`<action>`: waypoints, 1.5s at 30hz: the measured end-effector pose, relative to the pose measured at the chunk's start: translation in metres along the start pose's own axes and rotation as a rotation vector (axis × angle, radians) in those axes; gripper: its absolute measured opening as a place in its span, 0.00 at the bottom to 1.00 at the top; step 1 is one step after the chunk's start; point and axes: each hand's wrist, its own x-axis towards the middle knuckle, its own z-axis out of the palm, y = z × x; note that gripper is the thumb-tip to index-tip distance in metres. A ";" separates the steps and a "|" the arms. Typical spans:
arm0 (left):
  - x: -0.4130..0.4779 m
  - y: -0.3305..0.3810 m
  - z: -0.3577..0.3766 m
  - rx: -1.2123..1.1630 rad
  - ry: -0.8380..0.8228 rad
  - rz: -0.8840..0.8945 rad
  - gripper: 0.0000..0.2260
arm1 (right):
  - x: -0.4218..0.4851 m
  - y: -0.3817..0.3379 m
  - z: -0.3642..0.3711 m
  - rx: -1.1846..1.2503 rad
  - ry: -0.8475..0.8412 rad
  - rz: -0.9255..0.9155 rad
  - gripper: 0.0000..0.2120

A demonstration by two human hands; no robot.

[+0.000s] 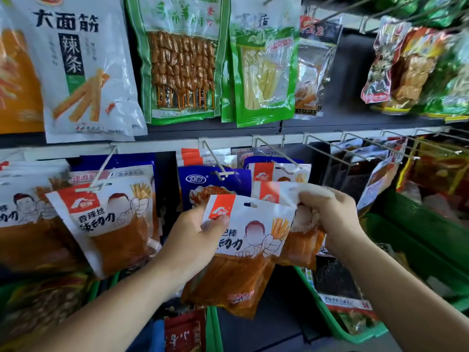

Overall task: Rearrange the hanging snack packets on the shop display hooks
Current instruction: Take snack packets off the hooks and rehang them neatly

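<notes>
My left hand [195,240] grips a white-and-orange snack packet [250,240] by its upper left corner, off any hook, in front of the lower row. Its hang hole is free. My right hand [330,217] pinches the top of a second, similar packet [302,246] just behind and to the right of the first. Above them a white wire hook [276,154] carries more packets of that kind [278,172]. A blue packet [215,181] hangs on the hook [214,158] to the left. Further left a tilted orange packet [106,219] hangs on another hook [104,168].
Large packets hang in the upper row: a white one [83,67], green ones [177,59] [264,67]. Long wire hooks [355,151] jut out at the right with reddish packets [380,179]. Green bins [337,323] with more packets stand below.
</notes>
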 end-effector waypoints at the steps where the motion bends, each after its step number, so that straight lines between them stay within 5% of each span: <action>1: -0.003 0.000 -0.001 0.005 -0.007 -0.002 0.09 | -0.015 -0.003 0.002 -0.033 -0.047 -0.022 0.05; 11: -0.036 -0.011 -0.023 -0.022 0.212 -0.046 0.06 | -0.090 0.013 0.062 0.337 -0.246 0.290 0.20; 15: -0.047 -0.013 -0.046 -0.028 0.259 -0.047 0.16 | -0.120 0.001 0.104 0.290 -0.310 0.227 0.20; 20: -0.059 -0.033 -0.095 -0.032 0.372 -0.011 0.03 | -0.144 0.002 0.148 0.198 -0.450 0.046 0.11; 27: -0.079 -0.074 -0.182 -0.020 0.393 -0.138 0.09 | -0.155 0.019 0.227 0.139 -0.472 0.132 0.11; 40: -0.109 -0.102 -0.303 -0.055 0.647 -0.214 0.10 | -0.177 0.008 0.387 0.004 -0.660 -0.030 0.02; 45: -0.112 -0.106 -0.330 -0.034 0.689 -0.205 0.08 | -0.181 0.011 0.417 0.037 -0.745 -0.064 0.06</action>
